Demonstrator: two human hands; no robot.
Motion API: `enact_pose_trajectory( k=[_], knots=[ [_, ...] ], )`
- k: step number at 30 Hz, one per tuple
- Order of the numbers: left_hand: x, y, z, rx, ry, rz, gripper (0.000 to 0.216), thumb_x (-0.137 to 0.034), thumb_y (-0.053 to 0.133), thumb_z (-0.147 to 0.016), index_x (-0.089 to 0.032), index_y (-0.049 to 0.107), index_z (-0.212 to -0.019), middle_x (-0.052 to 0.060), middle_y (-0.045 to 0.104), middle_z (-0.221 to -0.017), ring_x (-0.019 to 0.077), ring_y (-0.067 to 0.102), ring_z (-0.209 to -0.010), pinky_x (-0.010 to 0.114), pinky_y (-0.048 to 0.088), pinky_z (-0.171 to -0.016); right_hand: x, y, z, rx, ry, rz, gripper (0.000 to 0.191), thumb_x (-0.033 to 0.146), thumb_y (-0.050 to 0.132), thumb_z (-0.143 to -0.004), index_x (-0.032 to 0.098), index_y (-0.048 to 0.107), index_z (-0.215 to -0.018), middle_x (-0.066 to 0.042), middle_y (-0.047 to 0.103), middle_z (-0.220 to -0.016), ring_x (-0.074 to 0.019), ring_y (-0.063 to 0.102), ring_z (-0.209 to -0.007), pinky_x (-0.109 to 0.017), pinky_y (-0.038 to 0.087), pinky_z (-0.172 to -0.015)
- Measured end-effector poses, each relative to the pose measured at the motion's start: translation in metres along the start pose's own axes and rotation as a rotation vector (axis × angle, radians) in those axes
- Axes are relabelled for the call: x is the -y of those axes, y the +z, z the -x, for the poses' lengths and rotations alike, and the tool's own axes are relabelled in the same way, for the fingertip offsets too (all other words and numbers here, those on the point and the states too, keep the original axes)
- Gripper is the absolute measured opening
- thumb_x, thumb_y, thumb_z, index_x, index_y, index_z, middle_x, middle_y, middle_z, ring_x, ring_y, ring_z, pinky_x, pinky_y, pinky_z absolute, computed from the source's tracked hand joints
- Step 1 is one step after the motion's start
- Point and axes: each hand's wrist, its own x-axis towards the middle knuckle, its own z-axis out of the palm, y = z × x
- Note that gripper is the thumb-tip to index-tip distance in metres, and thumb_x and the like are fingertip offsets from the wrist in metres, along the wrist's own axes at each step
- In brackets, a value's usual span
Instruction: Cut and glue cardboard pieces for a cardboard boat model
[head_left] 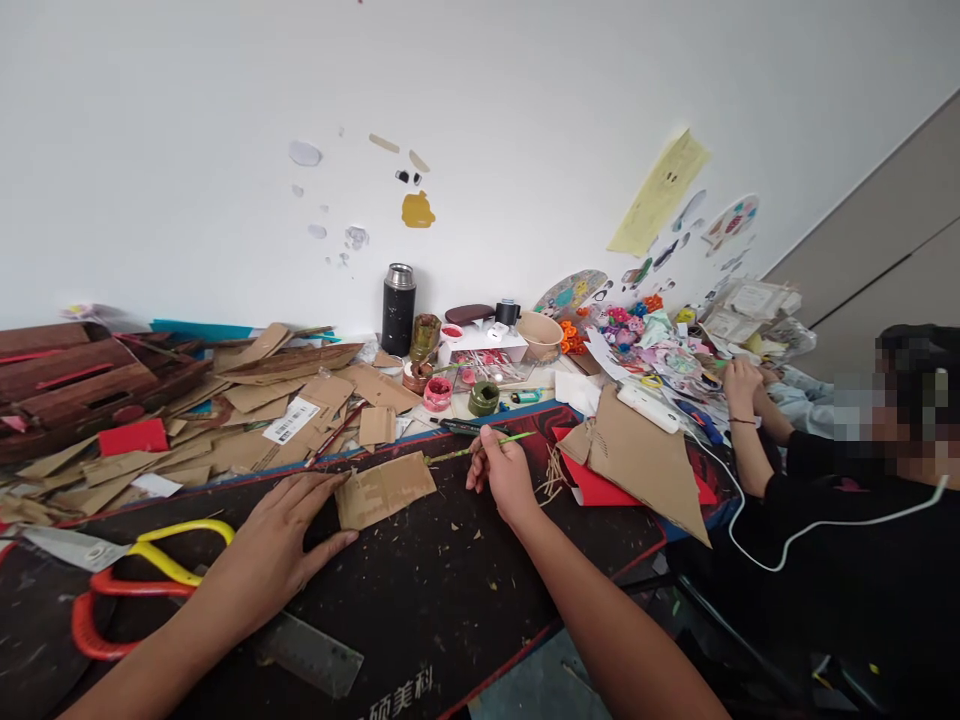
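A small rectangle of brown cardboard lies on the black desk mat. My left hand rests flat on the mat with fingers spread, its fingertips pressing the cardboard's left end. My right hand is closed in a pinch round a thin green paintbrush, whose tip touches the cardboard's upper right corner.
Scissors with yellow and red handles and a clear ruler lie at the left front. Cardboard scraps pile up behind. A black flask, paint pots and a bowl stand by the wall. Another person sits at right.
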Motion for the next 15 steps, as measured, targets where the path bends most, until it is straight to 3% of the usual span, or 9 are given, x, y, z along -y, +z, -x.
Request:
enact_pose_trajectory(
  k=[9, 15],
  knots=[
    [0.002, -0.001, 0.0, 0.014, -0.012, 0.011, 0.076, -0.078, 0.054, -0.096, -0.02, 0.066, -0.143, 0.014, 0.075, -0.136, 0.0356, 0.065, -0.133, 0.05, 0.049, -0.118, 0.001, -0.01, 0.016, 0.034, 0.01, 0.025, 0.063, 0.083, 0.068, -0.085, 0.021, 0.058, -0.075, 0.008, 0.048, -0.048, -0.0136, 0.058, -0.035, -0.019, 0.035, -0.033],
    [0.0, -0.002, 0.0, 0.029, -0.022, 0.018, 0.075, -0.077, 0.053, -0.097, -0.02, 0.066, -0.143, 0.014, 0.074, -0.137, 0.0359, 0.065, -0.134, 0.051, 0.049, -0.118, 0.007, -0.002, 0.012, 0.025, -0.014, -0.003, 0.063, 0.082, 0.069, -0.084, 0.021, 0.059, -0.076, 0.007, 0.049, -0.048, -0.0131, 0.059, -0.036, -0.018, 0.034, -0.033]
  ],
)
